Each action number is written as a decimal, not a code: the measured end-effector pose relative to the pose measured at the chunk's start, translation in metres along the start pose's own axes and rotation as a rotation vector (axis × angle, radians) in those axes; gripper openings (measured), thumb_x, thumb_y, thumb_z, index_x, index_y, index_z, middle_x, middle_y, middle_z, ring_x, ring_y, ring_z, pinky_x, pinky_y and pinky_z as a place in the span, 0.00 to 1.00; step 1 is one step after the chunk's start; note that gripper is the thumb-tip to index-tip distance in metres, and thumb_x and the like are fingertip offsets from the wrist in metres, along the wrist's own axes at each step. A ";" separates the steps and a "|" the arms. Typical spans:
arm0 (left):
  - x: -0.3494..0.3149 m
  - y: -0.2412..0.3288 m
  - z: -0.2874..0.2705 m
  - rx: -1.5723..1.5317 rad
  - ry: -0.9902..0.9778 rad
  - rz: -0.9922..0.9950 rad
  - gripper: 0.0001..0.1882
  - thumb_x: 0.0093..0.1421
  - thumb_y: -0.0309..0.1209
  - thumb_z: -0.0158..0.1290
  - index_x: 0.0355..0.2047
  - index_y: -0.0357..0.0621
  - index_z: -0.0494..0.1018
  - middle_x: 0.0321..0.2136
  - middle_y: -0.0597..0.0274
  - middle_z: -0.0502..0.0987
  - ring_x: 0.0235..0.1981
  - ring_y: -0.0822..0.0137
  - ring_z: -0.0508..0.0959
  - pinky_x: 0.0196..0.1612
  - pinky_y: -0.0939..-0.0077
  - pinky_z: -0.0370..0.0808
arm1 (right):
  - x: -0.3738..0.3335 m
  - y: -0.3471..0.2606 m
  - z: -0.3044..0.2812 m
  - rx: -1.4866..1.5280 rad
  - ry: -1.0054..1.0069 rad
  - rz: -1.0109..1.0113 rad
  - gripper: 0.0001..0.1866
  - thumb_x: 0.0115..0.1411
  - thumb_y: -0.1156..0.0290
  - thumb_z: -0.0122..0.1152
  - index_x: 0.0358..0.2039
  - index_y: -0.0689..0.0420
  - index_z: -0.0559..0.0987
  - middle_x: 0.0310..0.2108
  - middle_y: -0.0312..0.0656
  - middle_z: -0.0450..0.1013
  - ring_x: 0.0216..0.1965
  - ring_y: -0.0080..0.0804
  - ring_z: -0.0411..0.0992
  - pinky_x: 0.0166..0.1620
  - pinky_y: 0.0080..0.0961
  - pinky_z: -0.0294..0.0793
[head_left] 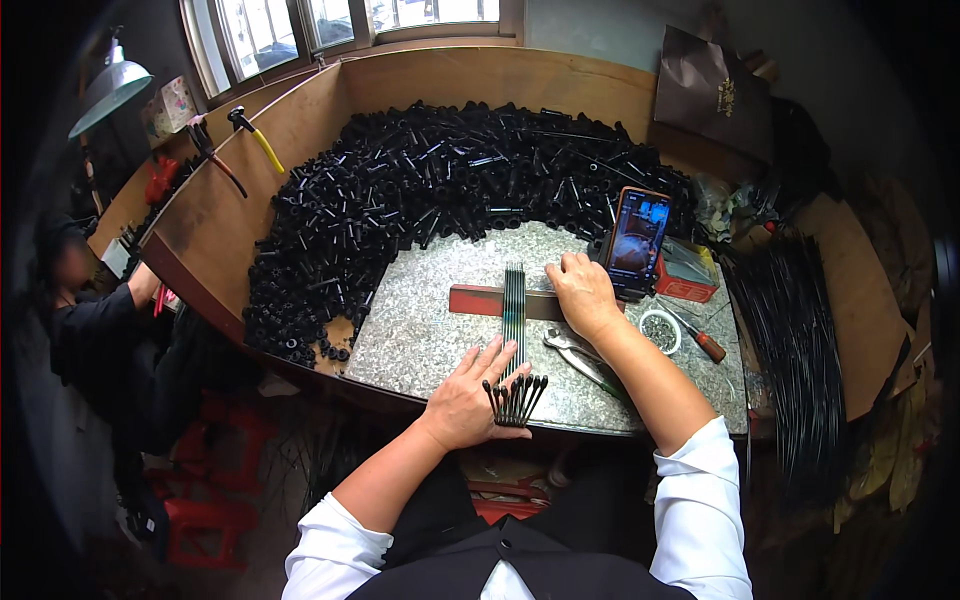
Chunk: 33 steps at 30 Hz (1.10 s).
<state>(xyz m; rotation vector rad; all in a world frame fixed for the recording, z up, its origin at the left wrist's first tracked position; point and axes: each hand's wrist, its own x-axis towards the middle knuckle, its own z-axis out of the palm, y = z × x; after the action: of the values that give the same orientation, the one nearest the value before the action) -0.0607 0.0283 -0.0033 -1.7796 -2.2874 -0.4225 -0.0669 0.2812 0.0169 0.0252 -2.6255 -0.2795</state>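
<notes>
My left hand (470, 398) lies at the near edge of the grey speckled work surface. Its fingers press over a row of thin black rods (514, 300), with the thumb below them. The rods' knobbed ends (515, 398) fan out beside the palm. Beyond this hand, the rods run side by side across a flat bar (476, 299), red at its left end and darker to the right. My right hand (583, 293) is closed over the bar's right part; some of its fingertips are hidden. Pliers (580, 360) lie just below the right wrist.
Black tubular parts (450, 170) are heaped behind the slab (400, 340). To the right are a phone (638, 240), a red box (688, 275), a white cup of small pieces (660, 331), a screwdriver (705, 342) and long black rods (795, 350). Another person (100, 330) sits at left.
</notes>
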 end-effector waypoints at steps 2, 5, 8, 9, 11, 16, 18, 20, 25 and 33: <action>0.000 0.000 -0.001 -0.001 0.000 -0.001 0.46 0.45 0.65 0.54 0.57 0.45 0.64 0.60 0.44 0.59 0.64 0.48 0.56 0.64 0.57 0.54 | 0.001 0.000 0.001 0.005 0.008 -0.002 0.10 0.49 0.73 0.52 0.34 0.55 0.76 0.32 0.42 0.69 0.37 0.37 0.69 0.37 0.30 0.70; 0.001 0.001 -0.003 -0.060 0.038 0.005 0.44 0.45 0.60 0.58 0.57 0.45 0.64 0.59 0.44 0.61 0.61 0.45 0.60 0.60 0.50 0.59 | 0.000 0.000 0.002 0.008 0.014 0.005 0.10 0.49 0.73 0.52 0.34 0.54 0.76 0.32 0.42 0.69 0.37 0.36 0.69 0.37 0.30 0.70; 0.002 0.002 -0.003 -0.052 0.037 0.007 0.44 0.45 0.60 0.57 0.57 0.46 0.64 0.59 0.44 0.61 0.61 0.45 0.60 0.60 0.50 0.59 | 0.000 0.002 0.005 0.003 0.015 0.010 0.09 0.49 0.73 0.52 0.33 0.54 0.76 0.32 0.41 0.69 0.37 0.36 0.69 0.37 0.30 0.71; 0.002 0.002 -0.002 -0.052 0.038 0.006 0.44 0.45 0.60 0.57 0.57 0.46 0.64 0.58 0.43 0.61 0.61 0.45 0.60 0.60 0.50 0.59 | 0.000 0.001 0.004 0.007 0.013 0.008 0.09 0.49 0.73 0.52 0.33 0.54 0.76 0.32 0.41 0.69 0.37 0.36 0.69 0.38 0.30 0.71; 0.002 0.002 -0.003 -0.051 0.038 0.006 0.44 0.45 0.60 0.57 0.57 0.46 0.64 0.58 0.43 0.61 0.61 0.45 0.60 0.60 0.50 0.59 | 0.001 0.001 0.003 0.010 0.012 0.006 0.09 0.49 0.73 0.52 0.32 0.54 0.76 0.32 0.41 0.69 0.37 0.36 0.69 0.38 0.30 0.71; 0.002 0.002 -0.004 -0.047 0.040 0.007 0.44 0.45 0.61 0.57 0.57 0.46 0.65 0.58 0.42 0.61 0.61 0.44 0.60 0.60 0.51 0.59 | 0.002 0.001 0.005 0.022 0.061 -0.003 0.04 0.50 0.72 0.53 0.26 0.55 0.76 0.30 0.41 0.70 0.37 0.37 0.70 0.37 0.31 0.71; 0.002 0.002 -0.003 -0.050 0.044 0.007 0.44 0.45 0.61 0.57 0.57 0.46 0.65 0.58 0.41 0.61 0.61 0.44 0.60 0.60 0.51 0.59 | 0.002 0.002 0.006 0.029 0.059 -0.005 0.05 0.50 0.72 0.52 0.26 0.55 0.76 0.31 0.42 0.70 0.38 0.37 0.70 0.37 0.31 0.71; 0.002 0.002 -0.002 -0.054 0.049 0.008 0.44 0.45 0.61 0.57 0.57 0.46 0.65 0.58 0.41 0.61 0.61 0.44 0.60 0.60 0.51 0.59 | 0.003 0.003 0.008 0.035 0.057 -0.007 0.05 0.51 0.72 0.52 0.27 0.55 0.77 0.31 0.42 0.70 0.38 0.37 0.69 0.38 0.31 0.71; 0.002 0.002 -0.004 -0.059 0.048 0.002 0.44 0.45 0.61 0.57 0.57 0.47 0.66 0.58 0.41 0.61 0.61 0.44 0.60 0.60 0.51 0.60 | 0.006 0.001 0.005 0.089 0.002 -0.009 0.13 0.50 0.74 0.52 0.37 0.54 0.78 0.32 0.43 0.69 0.39 0.39 0.70 0.41 0.32 0.71; 0.001 0.002 -0.004 -0.049 0.043 0.007 0.44 0.45 0.60 0.57 0.57 0.47 0.66 0.59 0.43 0.61 0.61 0.45 0.60 0.60 0.51 0.60 | 0.007 0.001 0.008 0.181 -0.021 0.038 0.09 0.52 0.72 0.50 0.33 0.55 0.78 0.36 0.47 0.70 0.42 0.42 0.69 0.44 0.35 0.70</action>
<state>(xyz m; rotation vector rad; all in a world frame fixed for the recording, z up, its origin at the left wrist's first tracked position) -0.0593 0.0283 0.0008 -1.7826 -2.2601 -0.5150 -0.0766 0.2834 0.0139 0.0340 -2.6606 -0.0293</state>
